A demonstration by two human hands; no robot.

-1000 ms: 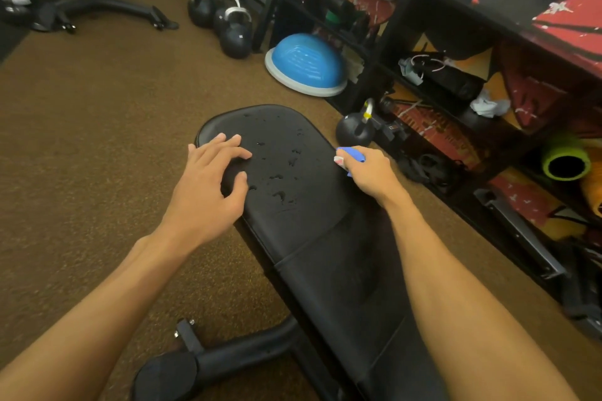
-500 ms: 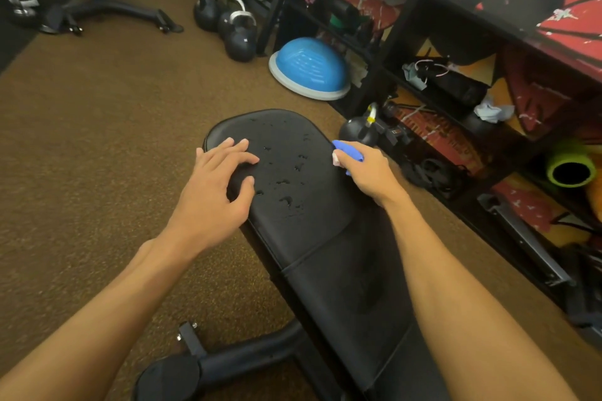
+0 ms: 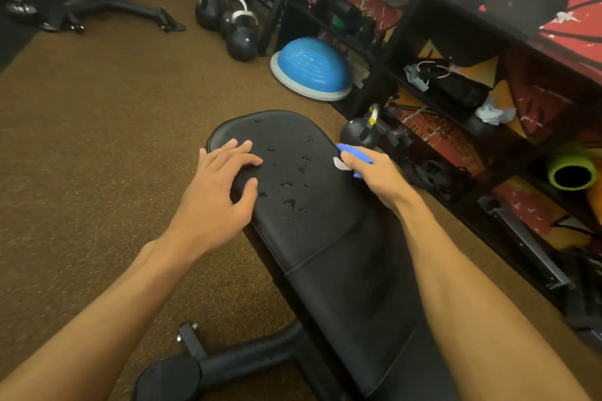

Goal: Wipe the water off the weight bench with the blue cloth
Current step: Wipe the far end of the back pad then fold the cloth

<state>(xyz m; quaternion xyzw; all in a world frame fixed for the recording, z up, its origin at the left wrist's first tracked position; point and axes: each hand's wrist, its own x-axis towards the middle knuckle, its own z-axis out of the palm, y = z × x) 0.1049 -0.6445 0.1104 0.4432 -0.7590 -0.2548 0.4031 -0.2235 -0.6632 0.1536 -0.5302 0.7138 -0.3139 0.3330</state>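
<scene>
Blue cloth (image 3: pixel 353 153) bunched in our right hand (image 3: pixel 374 176) at the right edge of the weight bench (image 3: pixel 325 238).

Our right fingers are curled tight around the cloth, so only a small fold pokes out past the thumb, with what may be a white tag at its tip; we cannot tell whether the cloth touches the pad. Our left hand (image 3: pixel 215 202) lies flat on the left side of the black pad, fingers spread and holding nothing. Between our hands, water droplets (image 3: pixel 290 185) bead on the vinyl. Just beyond the cloth a black kettlebell (image 3: pixel 360 133) sits on the brown floor (image 3: pixel 97 140), with a blue balance dome (image 3: pixel 312 67) farther off and a black shelf unit (image 3: pixel 456 91) along the right.
</scene>
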